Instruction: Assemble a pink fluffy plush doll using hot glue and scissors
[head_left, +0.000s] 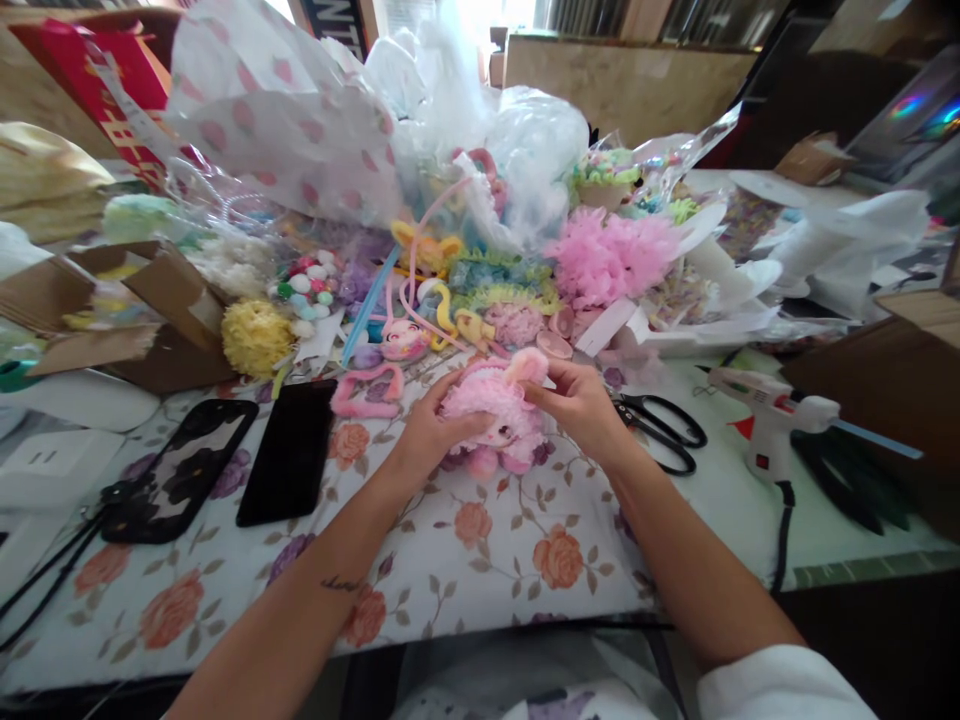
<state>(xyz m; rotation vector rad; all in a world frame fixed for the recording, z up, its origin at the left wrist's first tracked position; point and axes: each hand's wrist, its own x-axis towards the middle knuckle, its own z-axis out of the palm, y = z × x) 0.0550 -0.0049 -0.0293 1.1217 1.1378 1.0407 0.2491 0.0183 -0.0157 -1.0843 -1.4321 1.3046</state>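
A small pink plush doll point(491, 415) with fluffy hair, a face and a raised furry ear sits at the middle of the flowered tablecloth point(517, 570). My left hand point(439, 425) is wrapped round its left side, the thumb lying across the hair above the face. At the doll's upper right, my right hand point(574, 405) pinches near the ear point(529, 368); the exact spot between the fingertips is hidden. Just left of the doll lies a pink fuzzy loop point(367, 390). Black-handled scissors point(664, 430) rest beside my right wrist.
Two phones, one bare point(289, 450) and one in a patterned case point(180, 470), lie at left by an open cardboard box point(150, 320). A glue gun point(772, 430) stands at right. Behind, plastic bags, pink tulle point(611, 255), a yellow pompom point(259, 337) and doll parts are heaped.
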